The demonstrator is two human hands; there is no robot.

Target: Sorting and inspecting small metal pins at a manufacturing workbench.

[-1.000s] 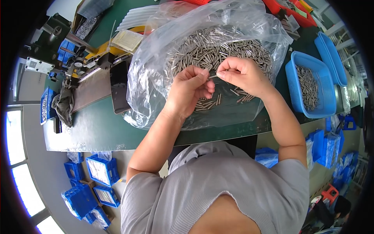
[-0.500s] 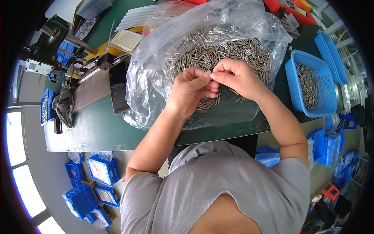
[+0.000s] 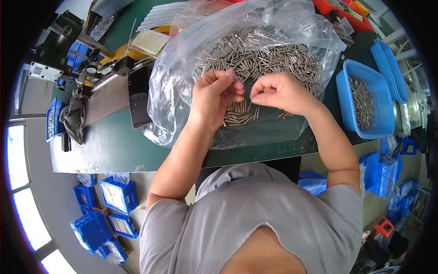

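A large clear plastic bag lies spread on the green table, with a big heap of small grey metal pins on it. Over its near part, my left hand has thumb and forefinger pressed together, the other fingers curled; whatever is in that pinch is too small to make out. To its right, apart from it, my right hand pinches a slim metal pin at its fingertips, pointing down. Below and between the hands lie several loose pins, some side by side in a row.
At the right stands a blue basket part-filled with pins, beside another blue basket. A dark flat panel and a metal bench fixture are on the left. A red tray sits at the back right. Blue crates stand on the floor.
My hands, fingertips together before, have drawn apart. The left moved slightly left and up; the right fingertips lowered toward the loose pins.
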